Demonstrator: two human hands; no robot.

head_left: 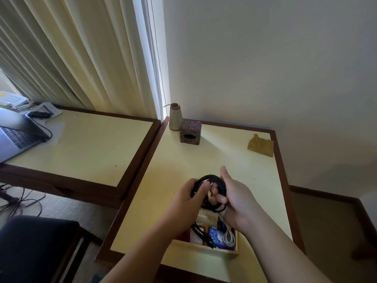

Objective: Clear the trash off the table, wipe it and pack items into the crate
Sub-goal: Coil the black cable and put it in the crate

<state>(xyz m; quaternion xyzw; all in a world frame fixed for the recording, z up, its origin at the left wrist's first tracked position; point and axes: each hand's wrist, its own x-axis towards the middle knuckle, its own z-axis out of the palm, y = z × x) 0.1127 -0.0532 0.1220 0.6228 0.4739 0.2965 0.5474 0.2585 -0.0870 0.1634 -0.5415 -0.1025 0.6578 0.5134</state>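
A coiled black cable (212,178) is held above the table between both hands. My left hand (186,199) grips the coil's left side with curled fingers. My right hand (234,193) grips its right side, thumb raised. Below them, near the table's front edge, stands a light wooden crate (202,250). It holds a white cable (228,237), a blue packet (216,236), a ribbed gold object (208,216) and loose black cable ends. A yellow cloth (261,146) lies at the table's far right corner.
A cone-shaped spool (175,117) and a dark carved box (190,132) stand at the far left corner of the yellow table (204,156). A second table on the left carries a laptop (14,135) and a phone. A dark chair (34,246) sits at lower left.
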